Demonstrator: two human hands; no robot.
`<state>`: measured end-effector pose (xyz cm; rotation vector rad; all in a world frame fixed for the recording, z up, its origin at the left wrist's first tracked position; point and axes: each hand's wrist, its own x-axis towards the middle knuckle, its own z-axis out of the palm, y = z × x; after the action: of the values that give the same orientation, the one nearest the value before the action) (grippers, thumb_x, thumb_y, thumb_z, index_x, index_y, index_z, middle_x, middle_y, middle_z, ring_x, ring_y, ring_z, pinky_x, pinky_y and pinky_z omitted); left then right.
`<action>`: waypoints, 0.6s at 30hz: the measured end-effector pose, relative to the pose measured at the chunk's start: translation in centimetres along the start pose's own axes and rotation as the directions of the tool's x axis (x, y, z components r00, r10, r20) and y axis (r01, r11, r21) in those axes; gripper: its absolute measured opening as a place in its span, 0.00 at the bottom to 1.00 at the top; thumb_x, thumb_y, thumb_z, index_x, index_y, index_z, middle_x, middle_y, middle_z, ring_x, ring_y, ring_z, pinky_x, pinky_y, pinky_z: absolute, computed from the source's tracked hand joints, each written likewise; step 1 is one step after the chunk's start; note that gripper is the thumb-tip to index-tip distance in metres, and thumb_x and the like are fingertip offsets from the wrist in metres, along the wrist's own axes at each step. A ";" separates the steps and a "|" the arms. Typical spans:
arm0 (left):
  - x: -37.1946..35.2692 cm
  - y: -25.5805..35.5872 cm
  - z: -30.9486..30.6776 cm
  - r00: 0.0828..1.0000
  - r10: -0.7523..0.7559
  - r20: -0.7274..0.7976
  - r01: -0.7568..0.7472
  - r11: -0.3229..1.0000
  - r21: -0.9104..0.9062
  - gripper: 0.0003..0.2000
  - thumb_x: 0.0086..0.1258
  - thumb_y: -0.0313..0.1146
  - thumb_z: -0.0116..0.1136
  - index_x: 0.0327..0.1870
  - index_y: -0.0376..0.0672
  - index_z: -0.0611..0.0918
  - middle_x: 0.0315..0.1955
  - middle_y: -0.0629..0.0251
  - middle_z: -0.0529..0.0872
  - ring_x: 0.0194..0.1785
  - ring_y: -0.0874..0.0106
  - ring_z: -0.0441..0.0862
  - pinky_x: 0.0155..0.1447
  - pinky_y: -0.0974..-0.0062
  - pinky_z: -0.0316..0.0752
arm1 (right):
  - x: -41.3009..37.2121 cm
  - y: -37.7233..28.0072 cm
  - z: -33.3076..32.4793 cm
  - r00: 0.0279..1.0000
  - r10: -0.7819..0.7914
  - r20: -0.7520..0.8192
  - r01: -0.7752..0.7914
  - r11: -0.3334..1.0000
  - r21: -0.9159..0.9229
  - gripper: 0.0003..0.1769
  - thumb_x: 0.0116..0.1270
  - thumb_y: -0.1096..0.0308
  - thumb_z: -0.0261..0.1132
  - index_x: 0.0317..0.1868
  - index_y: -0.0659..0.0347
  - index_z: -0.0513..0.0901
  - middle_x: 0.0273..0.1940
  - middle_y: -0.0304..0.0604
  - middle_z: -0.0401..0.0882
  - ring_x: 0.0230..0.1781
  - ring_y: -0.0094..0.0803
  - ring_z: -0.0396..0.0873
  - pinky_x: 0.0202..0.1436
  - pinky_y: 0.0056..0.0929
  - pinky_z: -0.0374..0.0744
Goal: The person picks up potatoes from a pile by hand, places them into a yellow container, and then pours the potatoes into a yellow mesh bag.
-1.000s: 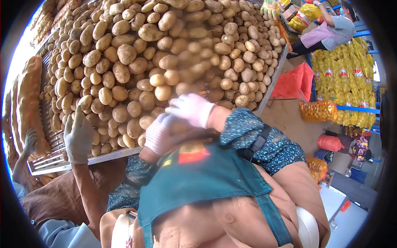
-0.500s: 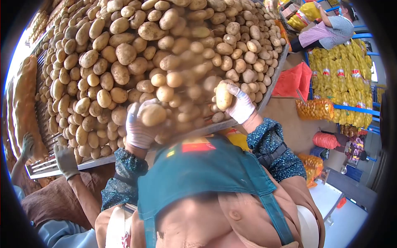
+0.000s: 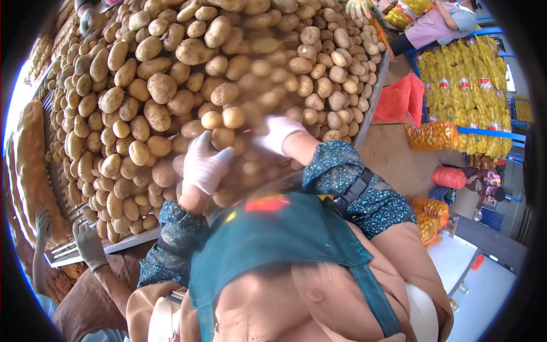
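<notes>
A big heap of brown potatoes (image 3: 171,91) covers a slatted metal table (image 3: 74,251) in front of me. My left hand (image 3: 204,165), in a white glove, lies with spread fingers on the potatoes at the near edge. My right hand (image 3: 277,134), also gloved, is pressed into the heap a little to the right. Blurred, moving potatoes (image 3: 256,74) surround it, so its grip is unclear. My patterned sleeves and green apron (image 3: 273,239) fill the lower middle.
A co-worker's grey-gloved hand (image 3: 88,245) rests at the table's near left corner beside a filled sack (image 3: 28,148). Another person (image 3: 439,23) bends over at the top right. Yellow net bags of potatoes (image 3: 467,85), a red bag (image 3: 404,102) and an orange sack (image 3: 453,176) stand on the right.
My right hand no longer shows the potato it held up and has dropped into the heap. My left hand moved right over the potatoes. Potatoes keep rolling down the heap.
</notes>
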<state>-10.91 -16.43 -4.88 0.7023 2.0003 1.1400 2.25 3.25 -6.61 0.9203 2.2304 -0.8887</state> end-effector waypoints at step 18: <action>2.7 2.7 3.4 0.985 -0.148 -0.087 0.160 0.606 0.779 0.33 0.68 0.49 0.60 0.67 0.36 0.70 0.61 0.45 0.79 0.63 0.49 0.77 0.67 0.61 0.72 | -10.7 6.6 2.1 0.933 -0.341 -0.117 0.039 -0.230 0.973 0.39 0.63 0.42 0.71 0.61 0.65 0.75 0.45 0.45 0.82 0.33 0.32 0.83 0.34 0.29 0.83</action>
<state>-9.50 -11.56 -4.58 0.9070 2.5052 0.0799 14.25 1.14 -2.81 0.8673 0.9178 -3.0098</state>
